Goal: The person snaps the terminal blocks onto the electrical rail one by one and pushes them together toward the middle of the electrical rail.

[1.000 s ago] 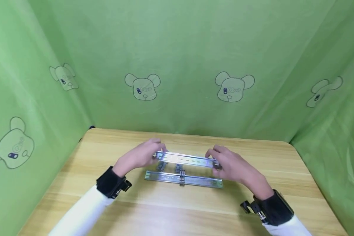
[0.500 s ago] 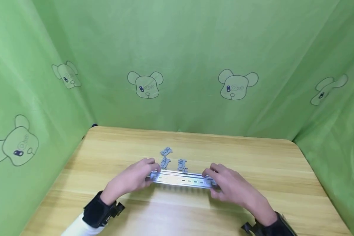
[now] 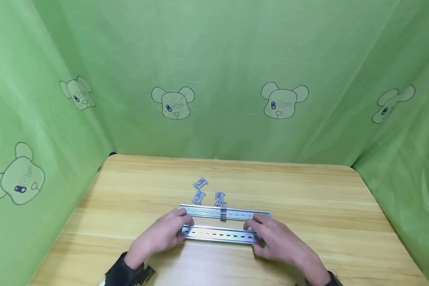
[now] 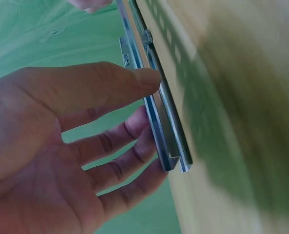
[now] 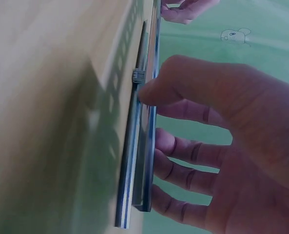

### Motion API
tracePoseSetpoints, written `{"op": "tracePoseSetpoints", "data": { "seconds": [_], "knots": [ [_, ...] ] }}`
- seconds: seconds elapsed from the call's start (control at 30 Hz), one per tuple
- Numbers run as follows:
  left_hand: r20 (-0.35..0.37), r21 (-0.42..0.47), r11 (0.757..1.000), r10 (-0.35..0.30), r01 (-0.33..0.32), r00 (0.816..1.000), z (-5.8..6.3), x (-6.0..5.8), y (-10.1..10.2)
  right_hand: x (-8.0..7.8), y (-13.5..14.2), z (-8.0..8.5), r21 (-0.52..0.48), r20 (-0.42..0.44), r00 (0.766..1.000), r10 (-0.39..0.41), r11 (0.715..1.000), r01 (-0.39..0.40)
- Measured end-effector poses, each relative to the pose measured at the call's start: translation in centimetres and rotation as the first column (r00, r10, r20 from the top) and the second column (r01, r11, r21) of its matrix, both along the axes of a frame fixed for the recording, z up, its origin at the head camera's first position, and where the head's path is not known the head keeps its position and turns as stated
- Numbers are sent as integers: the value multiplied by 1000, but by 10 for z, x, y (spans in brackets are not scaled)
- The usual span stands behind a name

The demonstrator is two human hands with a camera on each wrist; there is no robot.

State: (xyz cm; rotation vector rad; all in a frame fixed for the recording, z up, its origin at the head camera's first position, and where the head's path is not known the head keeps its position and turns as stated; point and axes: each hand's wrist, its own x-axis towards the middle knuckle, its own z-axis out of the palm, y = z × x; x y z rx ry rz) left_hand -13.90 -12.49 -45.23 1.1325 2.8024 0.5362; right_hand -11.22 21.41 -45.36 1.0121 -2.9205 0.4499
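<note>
My left hand (image 3: 162,233) and right hand (image 3: 277,241) hold a slotted metal DIN rail (image 3: 219,234) between them, one at each end. Thumb and fingers pinch its long edges, as the left wrist view shows for the left hand (image 4: 105,97) and the right wrist view for the right hand (image 5: 217,102). The slots cast a row of light spots in a shadow on the tabletop, so the rail is raised. Just beyond it lies a second DIN rail (image 3: 203,211), roughly parallel. A small cluster of grey clip-on pieces (image 3: 223,211) straddles that rail near its middle.
Behind the rails lie three loose flat grey plastic pieces: one farthest back (image 3: 200,183), one below it (image 3: 198,196) and one to the right (image 3: 219,198). The wooden table (image 3: 307,186) is bounded by a green curtain (image 3: 218,131) at the back and sides.
Both hands have brought the held rail toward the person, from over the loose grey pieces, across the second rail, to its near side. The second rail and its clip-on pieces show again.
</note>
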Motion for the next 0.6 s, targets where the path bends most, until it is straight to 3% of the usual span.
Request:
{"op": "tracePoseSetpoints", "data": {
  "seconds": [0.23, 0.6],
  "knots": [
    [11, -44, 999, -2, 3, 1000, -9, 2, 2, 5, -1, -10, -17, 55, 998, -7, 1000, 8],
    [10, -22, 1000, -8, 8, 1000, -17, 3, 4, 6, 0, -15, 8, 78, 997, -16, 1000, 15]
  ]
}}
